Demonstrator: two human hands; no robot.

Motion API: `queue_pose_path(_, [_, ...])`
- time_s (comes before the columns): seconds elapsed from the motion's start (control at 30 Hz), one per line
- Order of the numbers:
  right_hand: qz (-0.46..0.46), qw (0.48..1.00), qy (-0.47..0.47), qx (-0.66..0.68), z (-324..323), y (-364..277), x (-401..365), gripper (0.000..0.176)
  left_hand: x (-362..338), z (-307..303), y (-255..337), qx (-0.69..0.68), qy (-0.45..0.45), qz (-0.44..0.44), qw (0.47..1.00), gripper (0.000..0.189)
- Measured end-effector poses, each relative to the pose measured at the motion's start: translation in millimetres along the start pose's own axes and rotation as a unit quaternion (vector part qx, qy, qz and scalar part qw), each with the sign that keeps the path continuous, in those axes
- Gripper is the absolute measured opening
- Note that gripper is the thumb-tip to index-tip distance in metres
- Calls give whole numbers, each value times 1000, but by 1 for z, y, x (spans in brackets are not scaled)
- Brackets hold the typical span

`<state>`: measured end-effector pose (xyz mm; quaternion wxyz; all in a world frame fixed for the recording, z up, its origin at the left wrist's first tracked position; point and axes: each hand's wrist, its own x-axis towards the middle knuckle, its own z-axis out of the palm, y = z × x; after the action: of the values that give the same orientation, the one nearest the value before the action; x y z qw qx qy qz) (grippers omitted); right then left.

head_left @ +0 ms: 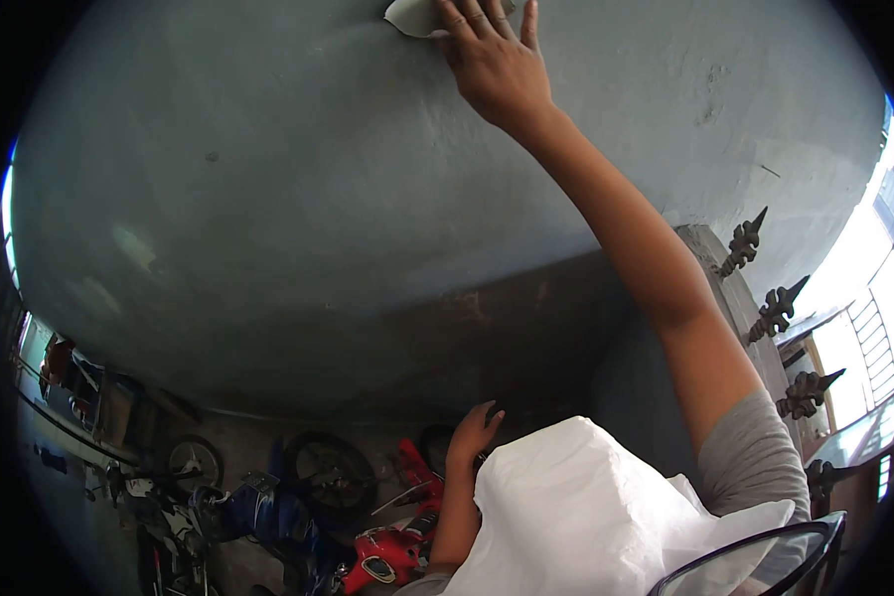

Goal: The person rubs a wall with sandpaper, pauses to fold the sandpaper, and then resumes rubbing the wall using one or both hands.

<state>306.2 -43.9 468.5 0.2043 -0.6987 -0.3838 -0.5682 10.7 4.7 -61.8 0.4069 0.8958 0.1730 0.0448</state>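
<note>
My right hand (497,70) is raised to the top of the view, its fingers spread over a pale paper sheet (413,16). The sheet is held flat against the grey wall (298,179), with one corner curling out at the left. Its kind I cannot make out, and its upper part is cut off by the frame. Low down, my left hand (475,433) hangs in front of the wall's dark lower part, fingers apart, with nothing visible in it. It is nearest to the white mask-like cloth (566,487), which hides part of the forearm.
Below stand a red motorbike (382,556), a blue motorbike (268,512) and another motorbike (174,526) at the left. Pointed metal spikes (773,310) line a ledge (710,248) at the right. Spectacles (745,556) cover the lower right corner.
</note>
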Motion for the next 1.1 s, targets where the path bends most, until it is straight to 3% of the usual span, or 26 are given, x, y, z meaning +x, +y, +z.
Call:
queue_pose_path(0.07, [-42, 990, 86, -102, 10, -3, -8, 56, 0, 3, -1, 4, -8, 3, 1000, 57])
queue_pose_path(0.1, [-3, 999, 39, -35, 11, -5, -16, 50, -1, 0, 8, -16, -10, -11, 1000, 57])
queue_pose_path(0.2, [-27, 999, 6, -16, 10, -10, -39, 49, -1, -6, 20, -33, -16, -20, 999, 56])
queue_pose_path(0.37, [-54, 998, 27, -11, 7, 7, -12, 49, -1, 3, 6, -30, 7, -10, 999, 56])
queue_pose_path(0.4, [-46, 998, 33, 2, 5, 8, -3, 50, -2, 4, 2, 6, 104, 145, 984, 56])
queue_pose_path(0.47, [-45, 998, 34, 15, 3, 3, 2, 51, 1, 4, 1, 33, 202, 293, 934, 55])
queue_pose_path(0.5, [-36, 999, 35, 14, 2, -2, -3, 51, -2, -13, 24, -15, 97, 139, 985, 55])
queue_pose_path(0.53, [-24, 999, 35, 14, 2, -7, -9, 52, -7, -24, 39, -61, -14, -20, 998, 54])
queue_pose_path(0.67, [-27, 999, 21, -2, 11, -8, -25, 52, -8, -21, 33, -49, -6, -30, 998, 54])
queue_pose_path(0.7, [-25, 999, 37, 15, 11, -7, -19, 53, -5, -6, 9, -14, 106, 130, 986, 54])
queue_pose_path(0.77, [-20, 998, 54, 31, 9, -7, -6, 53, 0, -7, 4, 24, 211, 289, 934, 53])
queue_pose_path(0.8, [-14, 997, 62, 39, 9, -9, 2, 54, -2, -18, 21, -6, 107, 137, 985, 53])
queue_pose_path(0.83, [-8, 997, 66, 48, 7, -10, 4, 54, -5, -24, 33, -37, -1, -21, 999, 53])
queue_pose_path(1.1, [-6, 995, 76, 59, 19, -14, 4, 54, -4, -26, 37, -47, -24, -43, 998, 55])
